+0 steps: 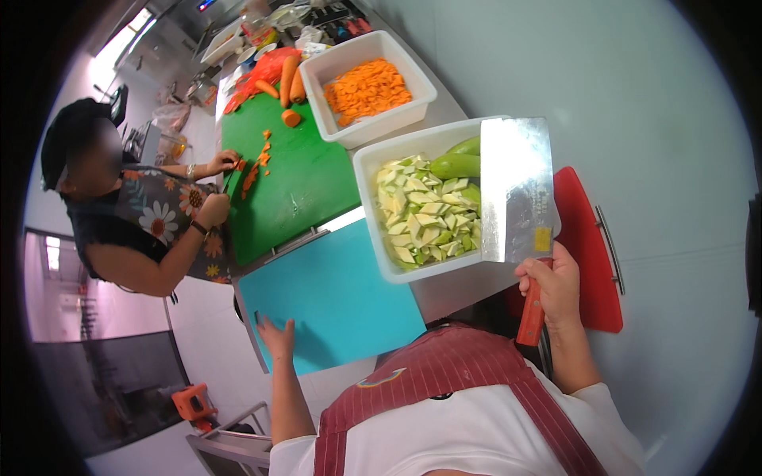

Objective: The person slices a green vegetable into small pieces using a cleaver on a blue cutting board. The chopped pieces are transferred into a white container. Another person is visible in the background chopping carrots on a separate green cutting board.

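My right hand point(559, 288) grips the red wooden handle of a broad cleaver point(517, 196). Its blade points away from me over the right part of a white plastic tub point(390, 271) and hides what lies behind it. In that tub are pale green diamond-shaped vegetable slices point(425, 211) and a few whole long green gourds point(455, 166). Over the near left corner of a light blue cutting board point(339, 285), beside its slot, is my left hand point(278, 338), fingers apart and holding nothing; whether it touches the board is unclear.
Across a green cutting board point(297, 160), a co-worker point(161, 232) holds a knife to carrot pieces. A second white tub point(393, 128) contains carrot slices point(372, 89). Whole carrots point(288, 80) lie by a red plastic bag point(253, 83). A red board point(580, 250) is at the right wall.
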A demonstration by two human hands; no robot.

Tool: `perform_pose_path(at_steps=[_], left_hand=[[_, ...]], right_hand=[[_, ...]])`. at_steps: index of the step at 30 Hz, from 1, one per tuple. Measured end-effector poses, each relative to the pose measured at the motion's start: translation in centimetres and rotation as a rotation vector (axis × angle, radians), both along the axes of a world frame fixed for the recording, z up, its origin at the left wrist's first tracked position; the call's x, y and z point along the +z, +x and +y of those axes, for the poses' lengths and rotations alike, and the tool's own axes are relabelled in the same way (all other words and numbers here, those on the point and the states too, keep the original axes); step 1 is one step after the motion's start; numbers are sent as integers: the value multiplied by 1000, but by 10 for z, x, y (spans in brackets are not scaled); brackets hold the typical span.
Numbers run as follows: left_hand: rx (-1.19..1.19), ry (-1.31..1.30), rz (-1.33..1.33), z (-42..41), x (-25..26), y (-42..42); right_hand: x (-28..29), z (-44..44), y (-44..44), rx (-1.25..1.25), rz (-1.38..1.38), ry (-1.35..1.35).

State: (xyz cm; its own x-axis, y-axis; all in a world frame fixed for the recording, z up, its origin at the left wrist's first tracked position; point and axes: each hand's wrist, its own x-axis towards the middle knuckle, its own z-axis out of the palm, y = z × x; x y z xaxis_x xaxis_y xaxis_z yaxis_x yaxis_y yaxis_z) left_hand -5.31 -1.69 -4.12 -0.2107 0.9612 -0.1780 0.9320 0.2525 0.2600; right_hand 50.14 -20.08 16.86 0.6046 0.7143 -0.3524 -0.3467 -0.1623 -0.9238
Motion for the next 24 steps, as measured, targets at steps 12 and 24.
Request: perform_pose_path(at_steps=[12,24], left_hand=[[-1061,256,-573,68,172,385],[-1925,164,127,25,88,547]], right_hand=[[4,-72,20,-186,-61,32],[-3,-99,21,-282,-60,32]])
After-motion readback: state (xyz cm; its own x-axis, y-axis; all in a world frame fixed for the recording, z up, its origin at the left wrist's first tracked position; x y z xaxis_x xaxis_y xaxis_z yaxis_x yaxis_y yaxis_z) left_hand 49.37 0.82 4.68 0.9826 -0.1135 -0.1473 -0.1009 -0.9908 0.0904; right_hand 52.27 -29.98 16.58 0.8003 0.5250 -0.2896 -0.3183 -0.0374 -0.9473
